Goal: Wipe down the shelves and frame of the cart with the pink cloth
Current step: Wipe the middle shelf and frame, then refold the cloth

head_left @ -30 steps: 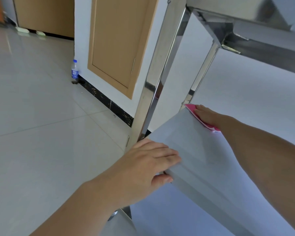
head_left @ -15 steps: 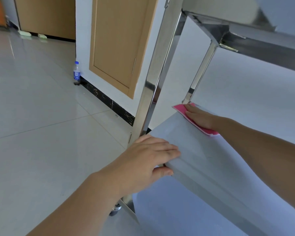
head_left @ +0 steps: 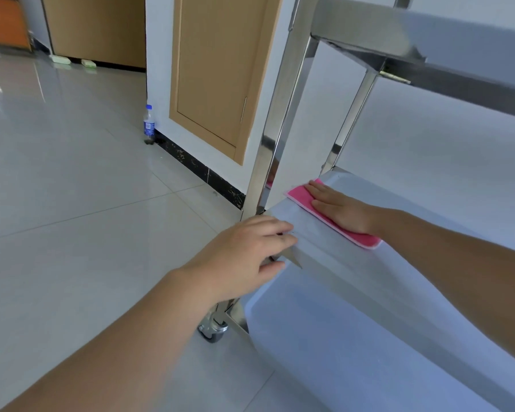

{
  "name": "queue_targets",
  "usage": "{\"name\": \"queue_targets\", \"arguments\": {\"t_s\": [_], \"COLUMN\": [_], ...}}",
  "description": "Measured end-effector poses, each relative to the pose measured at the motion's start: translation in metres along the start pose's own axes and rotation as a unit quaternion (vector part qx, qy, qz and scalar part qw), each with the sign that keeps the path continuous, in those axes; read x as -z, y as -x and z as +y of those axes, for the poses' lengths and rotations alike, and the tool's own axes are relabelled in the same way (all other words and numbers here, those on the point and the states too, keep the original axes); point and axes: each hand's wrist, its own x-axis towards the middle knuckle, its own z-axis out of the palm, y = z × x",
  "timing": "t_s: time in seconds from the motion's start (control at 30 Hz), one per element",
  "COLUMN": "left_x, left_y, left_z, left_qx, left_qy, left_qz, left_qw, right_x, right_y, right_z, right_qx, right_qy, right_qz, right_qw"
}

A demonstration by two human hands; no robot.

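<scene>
Right hand (head_left: 338, 208) lies flat, fingers spread, pressing the pink cloth (head_left: 333, 217) onto the middle shelf (head_left: 399, 263) of the steel cart, near the shelf's 11 o'clock corner. Left hand (head_left: 244, 254) curls its grip over that shelf's front corner, thumb beneath the edge. A caster (head_left: 213, 330) shows below; a water bottle (head_left: 149, 124) stands at 10 o'clock by the wall.

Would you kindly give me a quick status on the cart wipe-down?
Left hand gripping middle shelf corner. Right hand flat on pink cloth. Nothing in the way.
</scene>
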Motion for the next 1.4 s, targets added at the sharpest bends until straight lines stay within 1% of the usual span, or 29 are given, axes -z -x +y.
{"name": "queue_targets", "arguments": {"t_s": [0.1, 0.17, 0.33, 0.4, 0.5, 0.6, 0.67, 0.87, 1.0, 1.07, 1.23, 1.4], "left_x": [0.017, 0.026, 0.035, 0.036, 0.031, 0.017, 0.007, -0.015, -0.016, -0.011, 0.003, 0.025], "left_y": [0.019, 0.031, 0.054, 0.054, 0.049, 0.05, 0.054, 0.055, 0.053, 0.054, 0.063, 0.094], "left_z": [-0.002, -0.003, -0.015, -0.027, -0.04, -0.049, -0.06, -0.085, -0.087, -0.085, -0.077, -0.054], "left_qx": [0.014, 0.022, 0.045, 0.064, 0.064, 0.038, 0.029, 0.033, 0.037, 0.05, 0.104, 0.157], "left_qy": [-0.013, -0.028, -0.038, -0.042, -0.029, 0.0, 0.02, 0.098, 0.104, 0.101, 0.063, 0.037], "left_qz": [0.016, 0.0, -0.045, -0.064, -0.059, -0.063, -0.069, -0.056, -0.071, -0.086, -0.072, -0.098], "left_qw": [1.0, 0.999, 0.997, 0.995, 0.996, 0.997, 0.997, 0.993, 0.991, 0.99, 0.99, 0.982], "right_x": [-0.002, -0.005, -0.015, -0.016, -0.015, -0.018, -0.021, -0.025, -0.027, -0.03, -0.034, -0.04], "right_y": [0.009, 0.018, 0.047, 0.057, 0.061, 0.058, 0.056, 0.05, 0.05, 0.054, 0.054, 0.059], "right_z": [-0.01, -0.023, -0.065, -0.077, -0.09, -0.093, -0.093, -0.093, -0.101, -0.102, -0.105, -0.109], "right_qx": [0.002, 0.021, 0.115, 0.129, 0.127, 0.121, 0.116, 0.091, 0.066, 0.055, 0.065, 0.086], "right_qy": [0.004, 0.013, 0.036, 0.032, 0.051, 0.032, 0.028, 0.041, 0.066, 0.099, 0.141, 0.178], "right_qz": [-0.003, -0.01, -0.027, -0.029, -0.026, 0.016, 0.029, 0.029, 0.012, 0.013, 0.041, 0.071], "right_qw": [1.0, 1.0, 0.992, 0.991, 0.99, 0.992, 0.992, 0.995, 0.996, 0.993, 0.987, 0.978]}}
